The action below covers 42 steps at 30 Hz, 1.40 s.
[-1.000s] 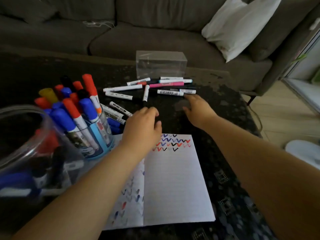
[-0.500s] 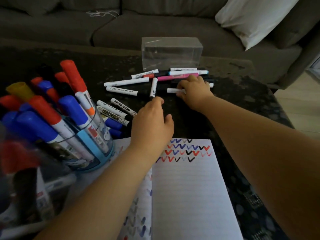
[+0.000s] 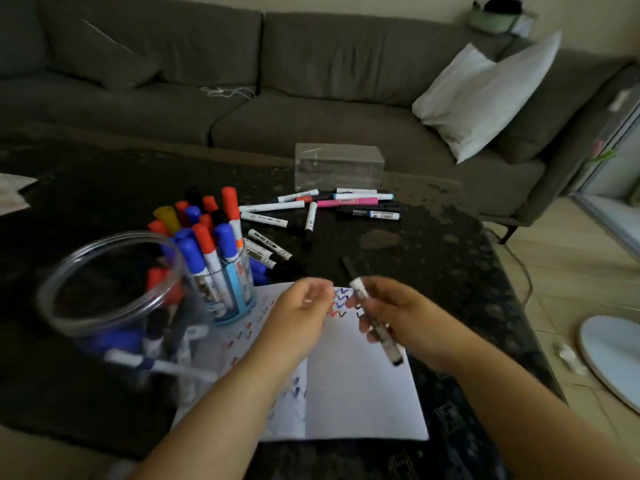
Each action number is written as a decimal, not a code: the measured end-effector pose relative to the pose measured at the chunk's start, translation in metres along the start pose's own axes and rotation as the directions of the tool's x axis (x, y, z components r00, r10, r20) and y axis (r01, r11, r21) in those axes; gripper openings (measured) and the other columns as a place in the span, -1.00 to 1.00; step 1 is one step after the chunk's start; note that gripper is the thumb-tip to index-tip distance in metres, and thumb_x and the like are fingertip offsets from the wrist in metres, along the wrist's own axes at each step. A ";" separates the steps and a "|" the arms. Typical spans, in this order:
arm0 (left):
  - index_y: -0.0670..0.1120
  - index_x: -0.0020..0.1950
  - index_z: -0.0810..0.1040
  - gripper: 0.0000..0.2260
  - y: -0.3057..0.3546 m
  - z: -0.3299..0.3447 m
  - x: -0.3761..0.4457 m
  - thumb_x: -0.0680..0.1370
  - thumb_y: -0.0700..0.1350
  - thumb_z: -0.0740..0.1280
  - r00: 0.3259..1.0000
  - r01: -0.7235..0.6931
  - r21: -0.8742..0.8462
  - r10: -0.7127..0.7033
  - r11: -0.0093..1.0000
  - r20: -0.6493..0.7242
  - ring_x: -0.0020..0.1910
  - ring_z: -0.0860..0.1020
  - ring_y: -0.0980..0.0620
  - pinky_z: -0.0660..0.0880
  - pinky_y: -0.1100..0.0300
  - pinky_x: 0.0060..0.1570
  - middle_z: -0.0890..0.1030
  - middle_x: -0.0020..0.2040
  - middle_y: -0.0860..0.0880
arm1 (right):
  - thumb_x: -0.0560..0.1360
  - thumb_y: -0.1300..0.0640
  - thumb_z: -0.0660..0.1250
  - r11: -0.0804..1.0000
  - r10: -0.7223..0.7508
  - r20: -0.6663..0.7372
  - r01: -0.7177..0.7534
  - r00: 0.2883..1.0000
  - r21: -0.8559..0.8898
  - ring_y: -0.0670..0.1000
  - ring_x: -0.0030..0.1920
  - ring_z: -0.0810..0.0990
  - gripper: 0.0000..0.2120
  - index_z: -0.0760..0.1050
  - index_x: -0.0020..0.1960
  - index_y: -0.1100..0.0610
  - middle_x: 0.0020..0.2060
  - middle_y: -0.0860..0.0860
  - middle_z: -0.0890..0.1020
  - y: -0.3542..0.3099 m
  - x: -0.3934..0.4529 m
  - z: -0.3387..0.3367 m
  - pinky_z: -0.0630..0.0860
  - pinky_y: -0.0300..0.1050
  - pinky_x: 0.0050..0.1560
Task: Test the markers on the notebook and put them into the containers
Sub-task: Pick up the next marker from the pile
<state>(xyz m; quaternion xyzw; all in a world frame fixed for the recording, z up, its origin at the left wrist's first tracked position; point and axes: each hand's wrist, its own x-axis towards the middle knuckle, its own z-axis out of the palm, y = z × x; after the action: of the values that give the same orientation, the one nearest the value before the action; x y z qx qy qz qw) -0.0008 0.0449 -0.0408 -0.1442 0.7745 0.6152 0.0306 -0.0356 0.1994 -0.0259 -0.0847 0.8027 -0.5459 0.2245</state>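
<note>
The right hand (image 3: pixel 398 313) is gripping a white marker (image 3: pixel 377 327) over the notebook (image 3: pixel 363 393), while the left hand (image 3: pixel 301 313), loosely curled and empty, is reaching toward its cap, probably to uncap it for testing.

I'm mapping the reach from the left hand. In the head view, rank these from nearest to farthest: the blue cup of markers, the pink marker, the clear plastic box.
From the left hand:
1. Blue cup of markers, just to its left beside the notebook.
2. Pink marker, farther back on the table, among the loose markers.
3. Clear plastic box, behind those markers at the table's far edge.
</note>
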 end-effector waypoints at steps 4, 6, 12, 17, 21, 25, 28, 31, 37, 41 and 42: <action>0.08 0.16 0.54 -0.73 -0.005 0.002 -0.036 0.58 0.13 0.15 0.994 0.098 -0.248 -0.082 0.964 0.073 0.04 0.61 0.06 0.48 -0.02 0.18 0.65 0.04 0.07 | 0.63 0.06 0.14 0.967 0.057 0.030 -0.063 0.998 0.246 -0.07 -0.37 0.43 -0.80 0.52 0.07 0.09 -0.28 0.01 0.52 0.000 -0.053 0.024 0.42 -0.19 -0.33; 0.01 0.15 0.57 -0.74 -0.004 0.001 -0.056 0.61 0.04 0.14 0.985 0.114 -0.355 -0.060 0.928 0.161 0.08 0.60 0.03 0.49 0.00 0.15 0.67 0.03 0.02 | 0.63 0.04 0.12 0.914 0.044 0.063 -0.066 0.997 0.400 -0.11 -0.47 0.30 -0.74 0.47 0.06 0.21 -0.37 0.01 0.41 -0.003 -0.074 0.035 0.27 -0.26 -0.48; -0.13 0.03 0.61 -0.72 0.001 0.001 -0.104 0.56 -0.03 0.16 0.916 0.216 -0.653 0.080 0.726 0.392 0.08 0.61 -0.01 0.50 0.05 0.09 0.64 0.09 -0.14 | 0.61 0.06 0.07 0.644 0.008 0.297 -0.232 0.955 0.729 -0.15 -0.56 0.22 -0.70 0.48 -0.09 0.21 -0.46 0.00 0.36 -0.011 -0.119 0.056 0.20 -0.35 -0.64; -0.16 -0.09 0.50 -0.76 0.008 0.006 -0.120 0.63 -0.12 0.10 0.954 0.210 -0.658 -0.005 0.723 0.299 0.01 0.64 -0.05 0.52 0.08 0.01 0.68 -0.08 -0.17 | 0.65 0.05 0.05 0.827 0.038 0.125 -0.101 0.991 0.552 -0.16 -0.55 0.19 -0.70 0.42 -0.15 0.14 -0.51 -0.07 0.32 -0.012 -0.135 0.072 0.13 -0.34 -0.59; -0.18 -0.16 0.49 -0.76 0.013 0.004 -0.117 0.62 -0.12 0.14 0.986 0.162 -0.637 -0.108 0.753 0.123 0.05 0.62 -0.10 0.49 0.09 0.11 0.68 -0.15 -0.17 | 0.63 0.03 0.13 0.948 -0.166 -0.114 0.127 0.980 -0.291 -0.07 -0.38 0.44 -0.75 0.49 -0.08 0.12 -0.38 -0.07 0.49 0.003 -0.139 0.077 0.40 -0.15 -0.32; -0.14 -0.19 0.53 -0.76 0.016 -0.009 -0.112 0.61 -0.09 0.19 0.999 0.010 -0.522 -0.032 0.853 -0.033 0.05 0.62 0.01 0.43 0.14 0.21 0.69 -0.17 -0.03 | 0.61 -0.02 0.15 0.934 -0.142 -0.171 0.074 0.975 -0.351 -0.08 -0.33 0.47 -0.70 0.55 -0.01 0.15 -0.34 -0.03 0.53 0.021 -0.146 0.074 0.39 -0.23 -0.29; -0.01 -0.07 0.58 -0.80 0.008 -0.014 -0.108 0.60 0.00 0.20 0.996 0.000 -0.335 -0.029 0.942 -0.083 0.05 0.58 0.11 0.38 0.08 0.24 0.66 -0.03 0.05 | 0.61 -0.01 0.15 0.985 -0.052 -0.163 0.024 0.985 -0.172 -0.08 -0.40 0.44 -0.69 0.54 -0.08 0.17 -0.41 -0.03 0.50 0.021 -0.143 0.066 0.42 -0.14 -0.30; 0.06 0.10 0.58 -0.79 -0.003 -0.013 -0.102 0.56 0.09 0.25 0.984 0.024 -0.065 -0.035 0.998 -0.173 0.07 0.51 0.03 0.44 0.11 0.11 0.58 0.03 0.04 | 0.63 0.12 0.12 1.000 -0.009 -0.139 0.009 0.990 -0.005 -0.09 -0.39 0.50 -0.84 0.47 0.02 0.00 -0.33 -0.04 0.59 0.017 -0.135 0.061 0.48 -0.15 -0.24; -0.02 0.10 0.59 -0.83 -0.025 -0.005 -0.088 0.52 -0.07 0.35 0.978 -0.119 0.246 0.157 0.962 -0.141 0.02 0.54 0.09 0.40 0.26 0.03 0.61 0.01 0.07 | 0.62 0.27 0.12 0.848 0.049 -0.161 0.044 0.986 0.529 0.01 -0.27 0.65 -0.80 0.50 0.11 0.16 -0.08 0.22 0.65 0.009 -0.112 0.043 0.60 -0.19 -0.21; -0.01 0.17 0.50 -0.81 -0.039 0.005 -0.072 0.56 -0.05 0.28 0.962 -0.196 0.427 0.257 0.883 -0.090 0.05 0.53 0.09 0.41 0.29 0.03 0.59 0.09 0.03 | 0.61 0.32 0.10 0.631 0.173 -0.135 -0.004 0.976 0.776 0.05 -0.22 0.67 -0.74 0.57 0.08 0.23 -0.16 0.23 0.68 0.012 -0.088 0.027 0.63 -0.18 -0.19; 0.00 0.19 0.45 -0.80 -0.043 0.007 -0.070 0.58 -0.03 0.24 0.956 -0.223 0.491 0.288 0.842 -0.060 0.06 0.52 0.09 0.41 0.30 0.02 0.58 0.10 0.02 | 0.60 0.34 0.12 0.652 0.173 -0.140 -0.007 0.975 0.758 0.03 -0.24 0.67 -0.76 0.56 0.09 0.22 -0.18 0.20 0.68 0.015 -0.082 0.024 0.63 -0.18 -0.19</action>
<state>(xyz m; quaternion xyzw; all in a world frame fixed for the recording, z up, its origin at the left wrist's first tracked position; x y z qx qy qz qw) 0.0760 0.0560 -0.0671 -0.0674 0.9148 0.3924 -0.0680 0.0500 0.2161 -0.0250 0.1109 0.5258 -0.8229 0.1845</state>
